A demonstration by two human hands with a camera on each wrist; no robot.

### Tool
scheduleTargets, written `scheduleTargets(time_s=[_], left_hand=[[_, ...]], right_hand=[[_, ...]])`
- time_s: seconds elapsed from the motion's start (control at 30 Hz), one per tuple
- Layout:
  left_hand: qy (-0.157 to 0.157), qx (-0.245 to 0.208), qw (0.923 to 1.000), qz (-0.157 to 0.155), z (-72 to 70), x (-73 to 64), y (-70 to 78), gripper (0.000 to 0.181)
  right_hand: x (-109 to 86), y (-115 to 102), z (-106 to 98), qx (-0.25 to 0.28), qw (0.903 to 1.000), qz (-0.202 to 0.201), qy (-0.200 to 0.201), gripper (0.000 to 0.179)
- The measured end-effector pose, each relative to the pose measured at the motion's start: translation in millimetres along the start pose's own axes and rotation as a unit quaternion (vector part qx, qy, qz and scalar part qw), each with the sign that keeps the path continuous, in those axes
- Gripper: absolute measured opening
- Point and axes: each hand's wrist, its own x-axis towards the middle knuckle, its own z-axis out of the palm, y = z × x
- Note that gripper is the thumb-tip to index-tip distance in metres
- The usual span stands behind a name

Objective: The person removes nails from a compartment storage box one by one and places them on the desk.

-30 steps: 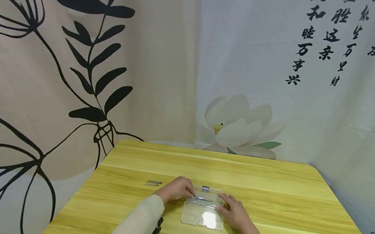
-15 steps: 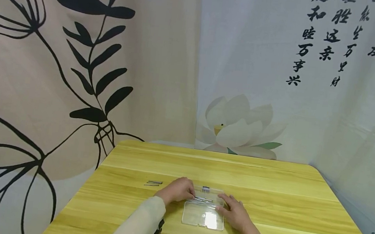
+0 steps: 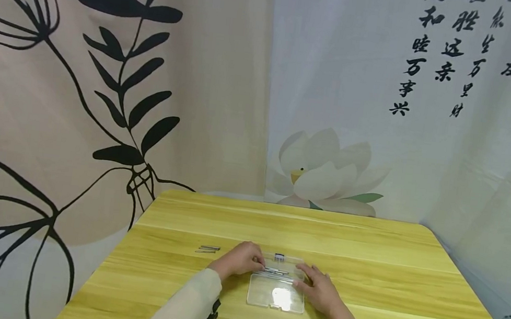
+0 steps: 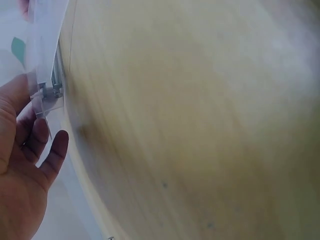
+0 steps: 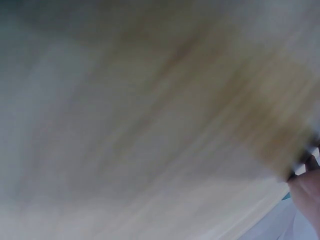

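Clear plastic hinged case (image 3: 264, 293) lies unfolded on the wooden table (image 3: 367, 261) between the person's hands, its latch (image 3: 279, 257) on the far edge and a few slim metal rods (image 3: 277, 272) in the far half, near the hinge line. The left hand (image 3: 240, 258) has its fingertips at the case's left end, by the rod ends; whether they pinch a rod or only the plastic wall cannot be told. The right hand (image 3: 322, 292) touches the right end with thumb and forefinger spread. More metal rods (image 3: 209, 249) rest on the table beyond the left forearm.

The case looks light, stiff and slick, liable to skid if nudged, with the hinge probably its weakest part; its short end walls offer the safest hold. The rods seem hard, smooth and prone to roll, best pinched near one end.
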Motion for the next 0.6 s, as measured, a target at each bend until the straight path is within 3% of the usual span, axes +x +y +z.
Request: scheduleTargets(time_s=[0.27,0.6], left_hand=[[0.019,-0.022,0.9996,-0.001,-0.5,-0.5,-2.4,0.006],[0.067,-0.113,0.9911,-0.025,-3.7,-3.7,-7.1,0.007]], right_hand=[[-1.1,-0.6,-1.1,0.002,1.0,-0.001,-0.002,0.048],[-0.1,0.4,-1.3,-0.004,1.0,-0.004,-0.002,0.047]])
